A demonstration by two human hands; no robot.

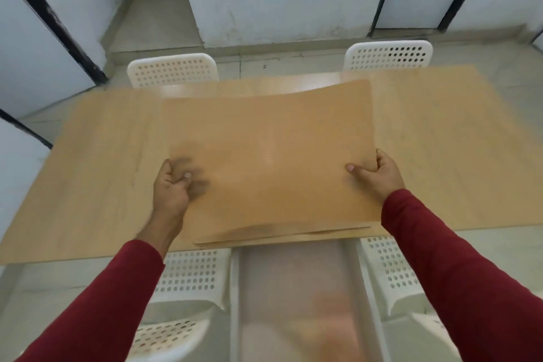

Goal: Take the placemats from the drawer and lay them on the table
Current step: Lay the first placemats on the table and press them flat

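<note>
A stack of tan placemats [273, 156] lies over the middle of the light wooden table [102, 156], its near edge hanging slightly past the table's front edge. My right hand [379, 175] pinches the stack's right edge, thumb on top. My left hand [173, 182] is blurred at the stack's left edge, with its fingers curled on the top mat. The mats' near edges are fanned apart slightly.
Two white perforated chairs [173, 69] [388, 54] stand at the table's far side, and two more [188, 270] [390, 264] sit below me on the near side. White walls with dark frames rise behind. Bare tabletop shows left and right of the stack.
</note>
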